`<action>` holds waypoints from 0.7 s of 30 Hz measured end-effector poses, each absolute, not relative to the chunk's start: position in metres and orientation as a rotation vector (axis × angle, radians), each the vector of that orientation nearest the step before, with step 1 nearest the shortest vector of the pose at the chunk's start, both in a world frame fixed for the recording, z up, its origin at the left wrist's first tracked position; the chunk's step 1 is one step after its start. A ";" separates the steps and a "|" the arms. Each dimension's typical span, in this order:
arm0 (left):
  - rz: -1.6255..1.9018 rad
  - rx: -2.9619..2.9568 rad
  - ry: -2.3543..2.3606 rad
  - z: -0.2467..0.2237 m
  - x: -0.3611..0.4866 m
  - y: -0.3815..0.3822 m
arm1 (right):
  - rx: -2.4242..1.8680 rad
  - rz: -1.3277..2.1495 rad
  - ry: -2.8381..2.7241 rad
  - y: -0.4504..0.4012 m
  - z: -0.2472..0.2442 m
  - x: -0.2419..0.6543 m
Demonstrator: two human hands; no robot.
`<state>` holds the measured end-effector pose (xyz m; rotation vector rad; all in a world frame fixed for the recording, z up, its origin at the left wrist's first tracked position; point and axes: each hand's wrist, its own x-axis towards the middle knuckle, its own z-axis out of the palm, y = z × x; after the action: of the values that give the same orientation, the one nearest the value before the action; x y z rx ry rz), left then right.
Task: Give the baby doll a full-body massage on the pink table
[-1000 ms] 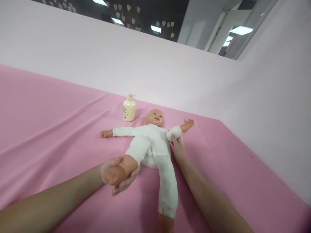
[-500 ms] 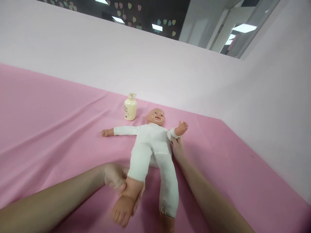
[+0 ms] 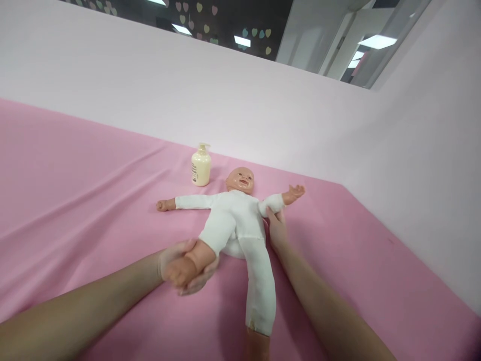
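Observation:
A baby doll (image 3: 240,213) in a white cloth body lies on its back, its bald head pointing away from me. My left hand (image 3: 190,268) is wrapped round the lower part of its left-side leg, which is lifted and bent outward. The bare foot over my palm is slightly blurred. At the doll's other side, my right hand (image 3: 276,226) grips the upper arm from below, the thumb showing on the white sleeve. Its other arm stretches out flat to the left, and the other leg lies straight toward me.
A cream pump bottle (image 3: 201,166) stands upright left of the doll's head. Under everything lies a pink cloth (image 3: 93,200) with folds at the left. A white wall (image 3: 188,95) rises behind, with a window (image 3: 233,30) bearing heart-shaped stickers above.
My left hand has raised the doll's leg and swung it up toward the doll's body. The arm at my right hand has turned outward to the right. The bottle has stayed put.

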<state>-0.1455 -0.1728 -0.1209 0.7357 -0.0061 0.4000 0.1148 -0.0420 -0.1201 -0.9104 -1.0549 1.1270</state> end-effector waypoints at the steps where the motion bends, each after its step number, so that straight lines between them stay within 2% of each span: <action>1: 0.489 0.706 0.048 -0.120 -0.145 -0.171 | -0.903 1.095 -1.172 -0.044 -0.118 0.114; 6: 0.752 0.647 0.292 -0.106 -0.142 -0.160 | -0.774 0.900 -1.587 -0.049 -0.110 0.116; 12: 0.680 0.787 0.155 -0.106 -0.140 -0.164 | -0.807 1.032 -1.385 -0.049 -0.111 0.113; 15: 0.554 0.911 0.023 -0.109 -0.138 -0.170 | -0.876 1.092 -1.201 -0.046 -0.115 0.112; 21: -0.026 1.062 -0.070 -0.100 -0.138 -0.170 | -0.866 1.201 -0.898 -0.031 -0.127 0.121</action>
<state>-0.1383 -0.1699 -0.0996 1.0616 -0.0697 -0.0261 0.1206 -0.0305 -0.1266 -0.8661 -0.8977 1.2009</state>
